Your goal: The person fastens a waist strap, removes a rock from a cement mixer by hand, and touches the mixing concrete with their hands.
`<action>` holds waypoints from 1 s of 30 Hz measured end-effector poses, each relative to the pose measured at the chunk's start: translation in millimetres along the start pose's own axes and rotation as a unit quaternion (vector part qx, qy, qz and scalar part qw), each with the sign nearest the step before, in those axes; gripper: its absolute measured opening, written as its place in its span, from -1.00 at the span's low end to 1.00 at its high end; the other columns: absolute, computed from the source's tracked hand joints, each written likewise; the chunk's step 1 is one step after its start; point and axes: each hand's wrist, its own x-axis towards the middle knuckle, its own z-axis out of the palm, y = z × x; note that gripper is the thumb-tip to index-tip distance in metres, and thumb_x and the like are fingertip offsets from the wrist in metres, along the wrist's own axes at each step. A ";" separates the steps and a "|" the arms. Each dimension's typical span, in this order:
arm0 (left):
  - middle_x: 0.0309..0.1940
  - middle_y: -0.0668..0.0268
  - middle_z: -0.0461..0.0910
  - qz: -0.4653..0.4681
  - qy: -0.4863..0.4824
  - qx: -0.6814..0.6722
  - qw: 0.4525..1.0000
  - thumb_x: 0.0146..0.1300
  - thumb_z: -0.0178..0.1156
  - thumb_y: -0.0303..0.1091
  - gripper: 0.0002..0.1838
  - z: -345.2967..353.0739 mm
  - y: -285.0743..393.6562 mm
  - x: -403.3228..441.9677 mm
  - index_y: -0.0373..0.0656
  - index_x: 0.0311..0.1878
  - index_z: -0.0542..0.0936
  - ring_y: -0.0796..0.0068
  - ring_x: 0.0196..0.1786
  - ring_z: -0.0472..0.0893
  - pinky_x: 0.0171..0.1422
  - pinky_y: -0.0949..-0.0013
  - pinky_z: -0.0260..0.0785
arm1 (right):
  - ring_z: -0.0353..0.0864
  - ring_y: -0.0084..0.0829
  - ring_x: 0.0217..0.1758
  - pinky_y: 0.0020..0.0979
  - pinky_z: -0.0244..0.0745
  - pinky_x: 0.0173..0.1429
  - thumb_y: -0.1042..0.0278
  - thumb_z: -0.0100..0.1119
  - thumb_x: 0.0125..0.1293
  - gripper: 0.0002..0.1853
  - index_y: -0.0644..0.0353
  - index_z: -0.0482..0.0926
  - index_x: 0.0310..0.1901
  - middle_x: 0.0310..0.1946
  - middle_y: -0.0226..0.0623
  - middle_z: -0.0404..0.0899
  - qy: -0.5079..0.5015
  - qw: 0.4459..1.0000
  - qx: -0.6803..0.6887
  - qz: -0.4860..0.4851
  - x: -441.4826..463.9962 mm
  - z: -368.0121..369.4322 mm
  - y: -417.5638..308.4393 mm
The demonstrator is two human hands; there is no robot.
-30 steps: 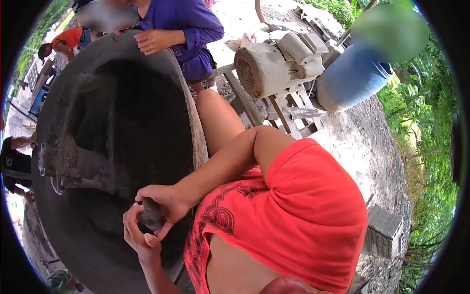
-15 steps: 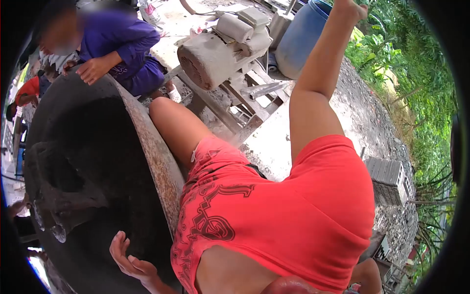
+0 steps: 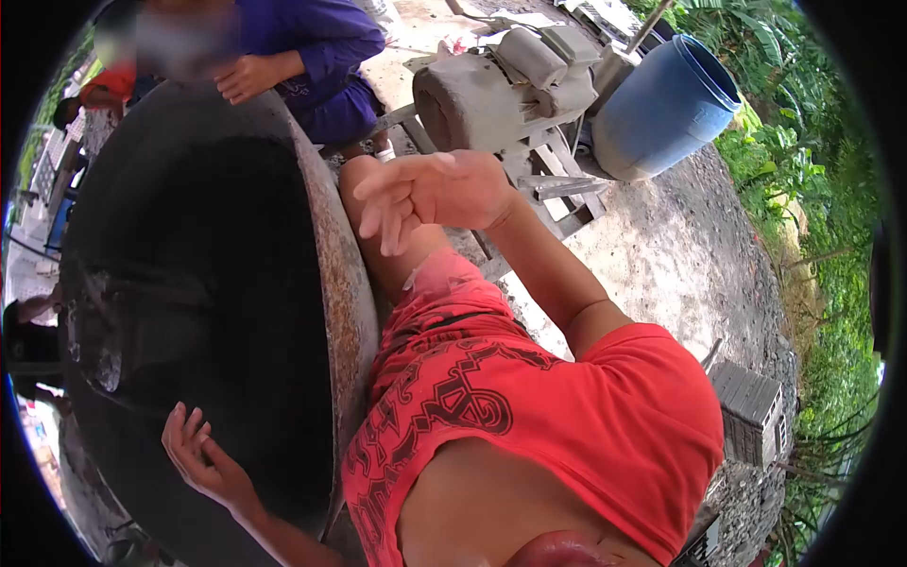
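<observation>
A large metal drum (image 3: 333, 246) with a rusty rim and a dark hollow inside fills the left side of the head view. In front of its mouth hangs my left hand (image 3: 200, 458), fingers apart and holding nothing. My right hand (image 3: 439, 197) is raised above my bent knee (image 3: 364, 184), palm showing, its fingers loosely curled and spread with nothing in them. Near it is a dust-covered motor (image 3: 472, 102) on a frame. At the drum's far edge rests a hand (image 3: 248, 77) of another person in purple clothing (image 3: 326, 47).
Beyond the motor stands a blue plastic barrel (image 3: 657, 113). Grey hollow blocks (image 3: 751, 402) are stacked at the right on gravelly ground (image 3: 704, 255). Green plants (image 3: 831, 189) line the right edge. A person in orange (image 3: 115, 83) is at the far left.
My right arm has swung down and inward from its outstretched position by the barrel. My left hand has shifted slightly left and up. The whole view has turned a little.
</observation>
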 end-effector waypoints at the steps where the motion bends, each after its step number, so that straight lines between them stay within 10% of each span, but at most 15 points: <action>1: 0.20 0.11 0.52 0.004 0.019 0.004 1.000 0.41 -0.10 -0.58 -0.61 -5.9 -0.3 2.6 -0.30 0.26 0.48 0.24 0.05 0.68 -0.02 0.37 0.54 | 0.67 -0.23 0.06 -0.30 0.55 0.17 -0.15 -0.06 0.48 -0.30 0.37 0.37 0.36 0.11 0.04 0.60 -0.044 0.994 -0.058 0.081 36.6 17.2 4.7; 5: 0.20 0.18 0.50 -0.081 0.081 0.070 0.991 0.29 0.01 -0.67 -0.57 -11.2 9.6 19.6 -0.20 0.21 0.52 0.29 0.02 0.67 -0.06 0.37 0.55 | 0.67 -0.43 -0.02 -0.40 0.56 0.11 -0.05 0.17 0.44 -0.47 0.22 0.56 0.22 0.00 -0.21 0.65 -0.229 0.907 -0.280 0.215 157.1 49.8 32.2; 8: 0.17 0.14 0.49 -0.164 0.043 0.224 0.960 0.33 0.10 -0.36 -0.69 -11.6 3.9 25.4 -0.18 0.12 0.54 0.14 0.03 0.65 0.02 0.17 0.54 | 0.65 -0.49 -0.03 -0.45 0.54 0.11 0.03 0.12 0.49 -0.53 0.22 0.56 0.22 -0.04 -0.27 0.66 -0.289 0.860 -0.313 0.281 224.0 63.8 64.5; 13: 0.05 0.04 0.57 -0.276 -0.313 0.263 0.870 0.36 0.00 -0.19 -0.65 -16.6 -45.5 -4.1 -0.23 0.01 0.57 0.00 0.07 0.62 0.13 0.03 0.50 | 0.64 -0.51 0.01 -0.45 0.53 0.13 0.02 0.10 0.50 -0.54 0.20 0.56 0.20 -0.05 -0.33 0.66 -0.296 0.814 -0.377 0.328 281.3 60.1 135.8; 17: 0.07 0.06 0.61 -0.328 -0.372 0.205 0.843 0.36 0.01 -0.19 -0.56 -8.7 -47.6 3.3 -0.17 0.21 0.54 0.03 0.19 0.56 0.29 0.07 0.41 | 0.64 -0.13 0.12 -0.20 0.51 0.22 -0.02 0.08 0.45 -0.49 0.23 0.57 0.19 0.00 -0.06 0.67 -0.386 0.593 -0.672 0.216 251.6 12.2 183.0; 19: 0.02 0.06 0.63 -0.328 -0.329 0.191 0.865 0.36 -0.01 -0.21 -0.61 -10.1 -47.7 2.1 -0.20 0.12 0.57 0.03 0.15 0.57 0.25 0.06 0.42 | 0.57 0.03 0.20 -0.10 0.43 0.30 0.02 0.08 0.45 -0.49 0.26 0.53 0.22 0.08 0.04 0.62 -0.444 0.464 -0.662 0.385 244.3 9.8 180.8; 23: -0.16 0.02 0.65 -0.384 -0.346 0.226 0.826 0.36 -0.05 -0.25 -0.70 -12.5 -62.2 9.6 -0.27 -0.17 0.59 -0.03 -0.02 0.61 0.10 0.00 0.46 | 0.57 0.02 0.21 -0.12 0.43 0.30 0.01 0.09 0.44 -0.47 0.27 0.51 0.24 0.08 0.04 0.62 -0.481 0.410 -0.597 0.494 239.7 14.8 191.2; 30: -0.20 0.01 0.65 -0.402 -0.408 0.213 0.792 0.36 -0.07 -0.24 -0.66 2.9 -77.9 2.8 -0.30 -0.21 0.60 -0.02 -0.05 0.63 0.08 0.01 0.47 | 0.56 0.01 0.20 -0.11 0.42 0.31 0.01 0.11 0.45 -0.45 0.25 0.46 0.29 0.04 0.05 0.62 -0.518 0.490 -0.540 0.447 226.8 28.9 214.8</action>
